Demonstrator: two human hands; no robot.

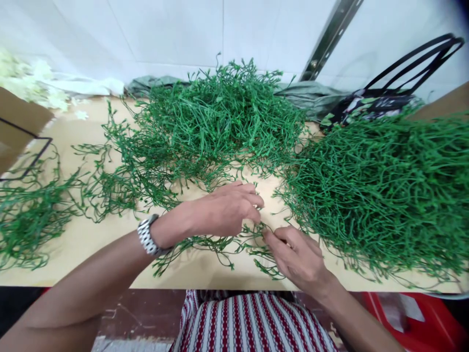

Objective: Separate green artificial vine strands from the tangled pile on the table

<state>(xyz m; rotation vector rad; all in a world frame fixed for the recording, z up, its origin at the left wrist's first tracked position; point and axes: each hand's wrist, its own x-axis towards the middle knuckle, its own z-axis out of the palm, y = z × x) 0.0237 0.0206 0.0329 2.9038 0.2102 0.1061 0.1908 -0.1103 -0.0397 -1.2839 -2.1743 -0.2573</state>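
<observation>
Thin green artificial stems with small budded tips lie over a pale wooden table point(205, 276). My left hand point(229, 209), with a silver watch at the wrist, reaches over a loose strand of stems point(216, 243) near the front edge, its fingers curled by a stem tip. Just to its right, my right hand point(295, 254) pinches a thin green stem between thumb and forefinger. The fingertips of both hands are close together but apart. What my left fingers hold, if anything, is too small to make out.
A tall green heap point(227, 112) stands at the back, a larger pile point(384, 190) fills the right, and looser stems point(36, 215) lie left. White flowers point(32, 83) and a cardboard box point(22, 122) are at the left; a dark bag point(377, 105) leans at the back right.
</observation>
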